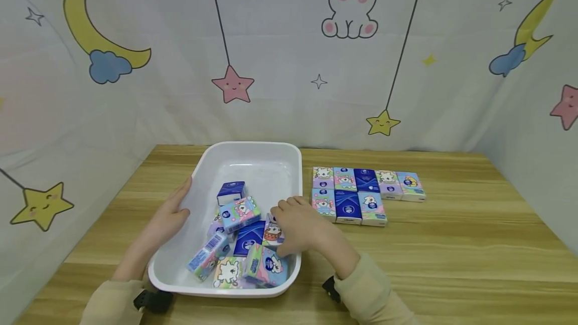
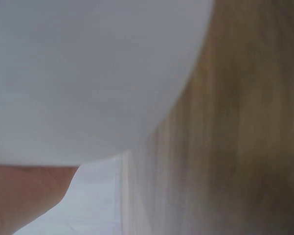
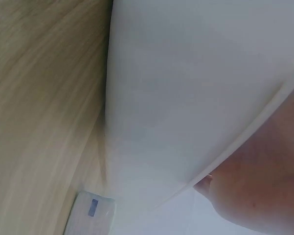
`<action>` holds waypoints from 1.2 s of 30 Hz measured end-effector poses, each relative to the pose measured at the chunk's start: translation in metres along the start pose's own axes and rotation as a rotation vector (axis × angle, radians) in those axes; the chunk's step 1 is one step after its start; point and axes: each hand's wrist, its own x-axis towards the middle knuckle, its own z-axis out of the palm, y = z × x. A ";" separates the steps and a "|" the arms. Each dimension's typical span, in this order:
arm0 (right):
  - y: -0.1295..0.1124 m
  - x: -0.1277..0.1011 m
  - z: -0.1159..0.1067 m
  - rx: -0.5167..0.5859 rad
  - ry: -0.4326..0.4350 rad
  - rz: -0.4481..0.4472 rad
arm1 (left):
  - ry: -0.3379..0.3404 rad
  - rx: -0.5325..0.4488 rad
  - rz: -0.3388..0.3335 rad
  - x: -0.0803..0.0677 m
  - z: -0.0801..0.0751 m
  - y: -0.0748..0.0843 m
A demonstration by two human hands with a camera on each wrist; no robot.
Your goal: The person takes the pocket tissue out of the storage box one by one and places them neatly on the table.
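The left hand rests with its fingers extended along the left rim of a white rectangular plastic tub holding jumbled blue and pastel cartoon-printed tissue packs. The right hand reaches over the right rim, fingers bent above these packs, its grip hidden; eight similar packs lie in two rows on the brown wood-grain table.
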 end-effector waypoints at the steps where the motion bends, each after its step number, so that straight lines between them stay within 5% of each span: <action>1: 0.000 0.000 0.000 0.008 0.002 -0.002 | 0.001 0.001 0.000 0.000 0.000 0.000; 36: 0.018 -0.021 -0.026 0.354 0.121 -0.043 | -0.018 -0.021 -0.025 -0.001 0.000 0.001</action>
